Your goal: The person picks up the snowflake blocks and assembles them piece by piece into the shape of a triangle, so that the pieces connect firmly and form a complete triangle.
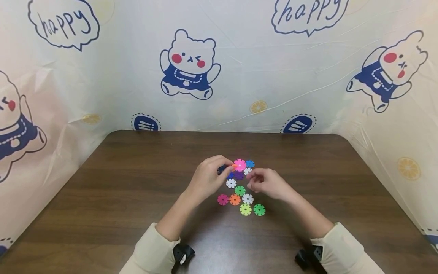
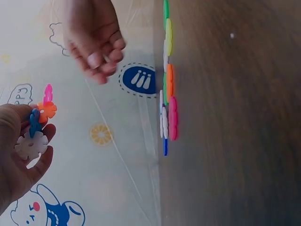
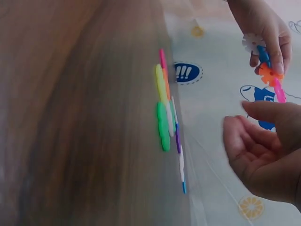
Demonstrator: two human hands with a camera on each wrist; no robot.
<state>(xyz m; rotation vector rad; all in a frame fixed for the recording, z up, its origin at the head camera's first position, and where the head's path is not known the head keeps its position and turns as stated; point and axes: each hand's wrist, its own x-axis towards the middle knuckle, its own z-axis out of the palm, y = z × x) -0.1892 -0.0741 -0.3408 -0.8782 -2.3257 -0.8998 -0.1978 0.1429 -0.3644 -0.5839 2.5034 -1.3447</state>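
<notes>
My left hand [image 1: 208,178] pinches a small joined chain of notched plastic discs above the table. In the left wrist view the chain has a white disc [image 2: 31,145], a blue disc [image 2: 35,123], an orange disc [image 2: 47,112] and a pink disc [image 2: 48,94]. The pink disc [image 1: 240,165] faces up in the head view. To the right of it is my right hand [image 1: 268,184], its fingers loosely bent with nothing between them. Its thumb and fingertips stand apart in the right wrist view, a short way from the chain's pink end [image 3: 279,90].
Loose discs lie on the brown table [image 1: 119,205] below and around the hands: a magenta disc [image 1: 223,199], an orange disc [image 1: 235,199], a yellow disc [image 1: 245,209], a green disc [image 1: 259,209], plus several white, blue and purple ones. A printed curtain [image 1: 239,76] hangs behind the table.
</notes>
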